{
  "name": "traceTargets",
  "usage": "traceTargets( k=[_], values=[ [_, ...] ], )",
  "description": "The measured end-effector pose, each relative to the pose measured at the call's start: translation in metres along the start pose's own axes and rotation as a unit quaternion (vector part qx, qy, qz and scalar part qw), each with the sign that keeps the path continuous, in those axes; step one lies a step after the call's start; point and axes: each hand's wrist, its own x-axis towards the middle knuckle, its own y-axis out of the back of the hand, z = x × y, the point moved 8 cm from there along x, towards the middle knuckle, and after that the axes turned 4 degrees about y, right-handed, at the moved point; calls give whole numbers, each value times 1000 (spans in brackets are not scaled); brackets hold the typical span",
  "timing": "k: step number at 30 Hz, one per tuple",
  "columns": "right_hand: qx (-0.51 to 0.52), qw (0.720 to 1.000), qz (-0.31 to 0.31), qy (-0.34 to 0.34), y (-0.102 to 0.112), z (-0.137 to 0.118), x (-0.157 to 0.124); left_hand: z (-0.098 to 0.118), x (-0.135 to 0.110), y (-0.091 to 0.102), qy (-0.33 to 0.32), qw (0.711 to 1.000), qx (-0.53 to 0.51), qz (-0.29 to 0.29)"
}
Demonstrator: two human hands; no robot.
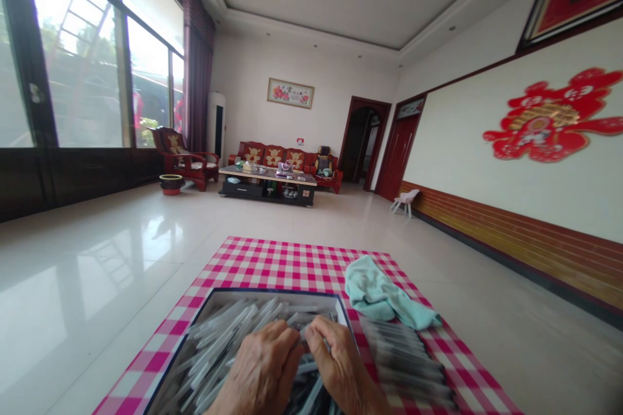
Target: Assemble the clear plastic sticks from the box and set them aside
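Both my hands are low in the head view, held together over an open box [204, 311] filled with several thin, clear-wrapped sticks [228, 331]. My left hand [263, 369] is curled, its fingers closed around some of the sticks. My right hand [338, 363] is also curled, fingertips pinching the same bundle next to the left hand. The box rests on a red-and-white checked cloth [272, 262]. To the right of the box lies a row of darker wrapped sticks [409, 363].
A light green cloth [379, 295] lies crumpled at the checked cloth's right side. Beyond is a glossy tiled floor [97, 272], a low coffee table [267, 181], red sofas, a small white stool [406, 201] by the right wall and big windows at left.
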Motion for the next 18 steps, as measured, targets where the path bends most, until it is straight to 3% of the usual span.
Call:
traceTargets(
  k=[11,16,18],
  values=[
    [-22,999,31,30,7,-6,-2,1,1,1,6,1000,-13,0],
    [-20,1000,9,11,0,-2,0,2,2,-1,-1,1000,-11,-6],
    [-11,1000,11,-2,3,2,2,1,2,4,-7,1000,-5,19]
  ],
)
